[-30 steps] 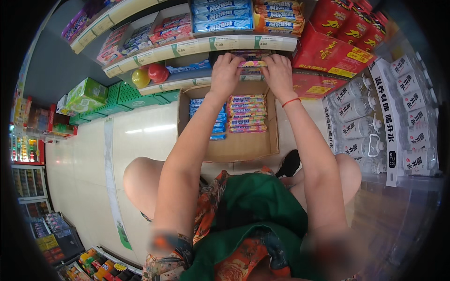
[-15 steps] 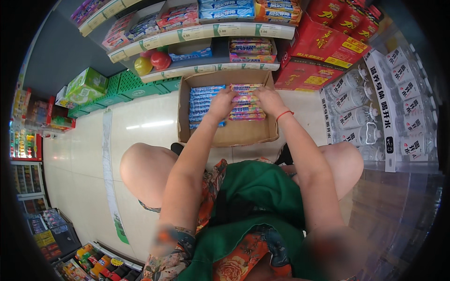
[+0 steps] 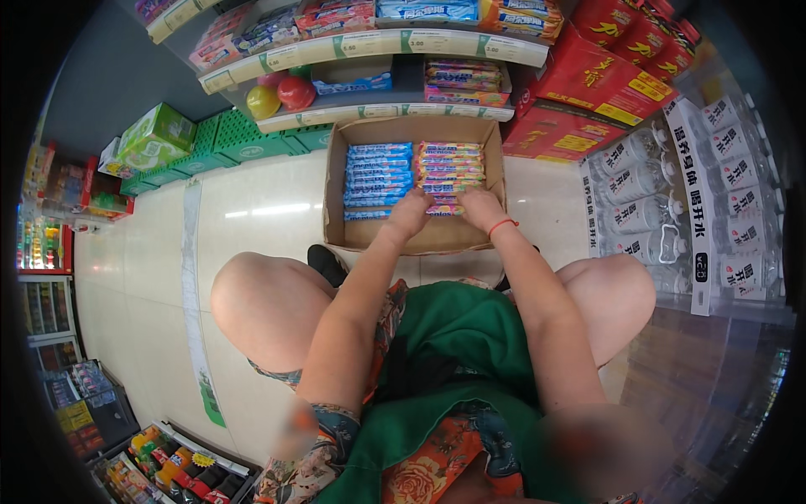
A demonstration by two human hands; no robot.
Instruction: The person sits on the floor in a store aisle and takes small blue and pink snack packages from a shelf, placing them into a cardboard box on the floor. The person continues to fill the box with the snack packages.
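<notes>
A cardboard box (image 3: 333,189) stands on the floor in front of my knees. Inside, blue-wrapped candy rolls (image 3: 378,172) lie stacked in a row on the left, and multicoloured pink and yellow candy rolls (image 3: 451,164) form a second row on the right. At the near end of the multicoloured row, my left hand (image 3: 411,212) has its fingers closed on the left end of a candy roll. My right hand (image 3: 481,208), with a red cord at the wrist, pinches the right end. My fingers partly cover the nearest rolls.
Behind the box rises a shelf (image 3: 382,44) of packaged sweets, with another candy display box (image 3: 466,80) on its lower tier. Red cartons (image 3: 579,80) and packs of clear water bottles (image 3: 634,181) stand on the right. Green crates (image 3: 243,139) line the far left.
Both hands have moved toward me, from the middle of the multicoloured row to its near end. More of both candy rows shows. The view has shifted slightly.
</notes>
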